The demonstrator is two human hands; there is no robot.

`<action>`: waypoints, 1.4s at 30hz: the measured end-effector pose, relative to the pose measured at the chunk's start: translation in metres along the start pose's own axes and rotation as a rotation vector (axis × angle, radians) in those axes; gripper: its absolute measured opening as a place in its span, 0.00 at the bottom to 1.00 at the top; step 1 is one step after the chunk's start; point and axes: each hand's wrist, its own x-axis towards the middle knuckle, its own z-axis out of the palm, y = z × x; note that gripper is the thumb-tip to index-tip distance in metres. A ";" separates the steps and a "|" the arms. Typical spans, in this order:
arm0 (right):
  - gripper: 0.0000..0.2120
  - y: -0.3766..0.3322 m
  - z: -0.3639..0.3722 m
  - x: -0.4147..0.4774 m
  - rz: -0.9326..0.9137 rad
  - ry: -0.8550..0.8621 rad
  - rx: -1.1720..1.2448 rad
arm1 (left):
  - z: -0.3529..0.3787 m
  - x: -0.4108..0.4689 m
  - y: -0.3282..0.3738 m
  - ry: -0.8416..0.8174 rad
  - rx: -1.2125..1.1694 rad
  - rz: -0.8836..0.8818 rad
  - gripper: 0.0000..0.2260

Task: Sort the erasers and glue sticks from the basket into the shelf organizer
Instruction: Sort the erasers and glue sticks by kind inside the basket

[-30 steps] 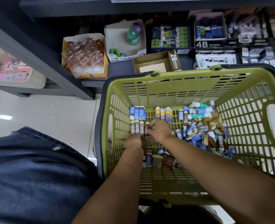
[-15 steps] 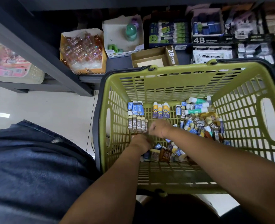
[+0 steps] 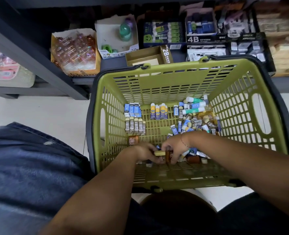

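A green basket stands on the floor in front of the shelf. Inside it lie neat rows of blue erasers, brown 2B erasers and yellow-capped glue sticks, plus a loose pile of erasers and glue sticks at the right. Both hands are low in the basket's near part. My left hand holds a cream-ended eraser. My right hand pinches a small brown eraser right beside it. A single brown eraser lies below the 2B row.
The shelf holds an open brown 2B box, a 4B box, a dark box of green-faced glue sticks, a white box and a box of clear trinkets. My denim-clad knee is at the left.
Both hands pulled back from the 2B row toward the near side of the basket and now hold erasers there. A single brown eraser now shows below the row.
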 end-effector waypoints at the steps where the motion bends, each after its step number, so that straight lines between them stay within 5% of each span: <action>1: 0.21 0.001 0.000 0.000 -0.008 0.006 0.039 | -0.001 0.001 0.000 0.011 -0.055 0.001 0.19; 7: 0.10 0.011 0.002 0.001 -0.006 0.172 0.116 | 0.003 0.005 0.005 -0.023 -0.378 0.001 0.14; 17: 0.17 0.011 -0.001 -0.025 0.070 -0.017 -0.049 | 0.009 0.000 0.014 -0.171 -0.188 -0.044 0.13; 22: 0.22 0.009 0.003 -0.040 0.105 -0.096 -0.293 | 0.000 -0.001 0.007 0.052 -0.289 -0.051 0.16; 30: 0.19 0.034 -0.031 -0.097 0.180 -0.130 -0.316 | -0.015 -0.005 0.001 0.284 -0.525 -0.049 0.10; 35: 0.24 0.051 -0.051 -0.105 0.314 0.137 -0.295 | -0.020 -0.006 -0.014 0.388 -0.285 -0.111 0.13; 39: 0.18 0.033 -0.036 -0.072 0.121 0.475 -0.128 | -0.017 -0.008 -0.014 0.287 -0.059 -0.116 0.15; 42: 0.20 0.003 -0.012 -0.034 -0.019 0.442 -0.217 | -0.014 -0.006 -0.009 0.262 0.038 -0.097 0.15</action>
